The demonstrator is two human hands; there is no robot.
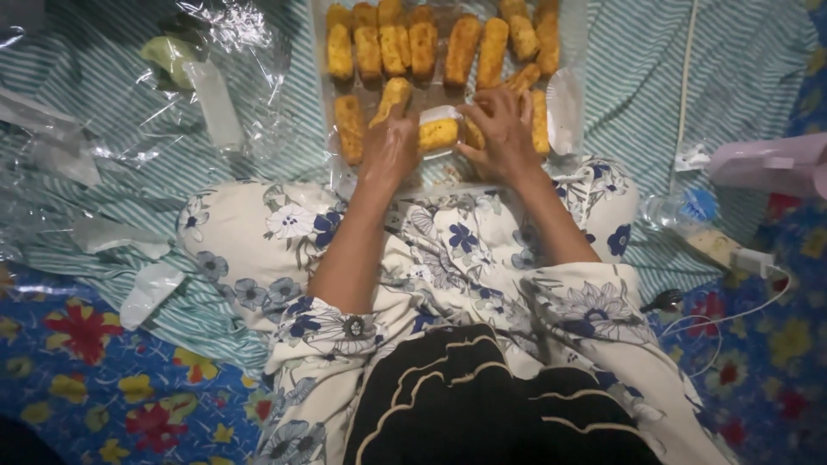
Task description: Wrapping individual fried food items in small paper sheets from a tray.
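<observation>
Mid-batch: left hand (389,148) & right hand (502,129) both gripping one wrapped fried roll (438,133) (prob. plastic film), approx. fifteen unwrapped rolls (423,47) waiting at 12 o'clock.

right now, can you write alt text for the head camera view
Seen from above, a seated person's left hand and right hand hold a golden breaded roll in a clear wrapper, over a tray lined with more rolls. Clear plastic sheets lie on the striped cloth to the left.

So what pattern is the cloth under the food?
Green and white stripes on the cloth, seen from the head view.
</observation>
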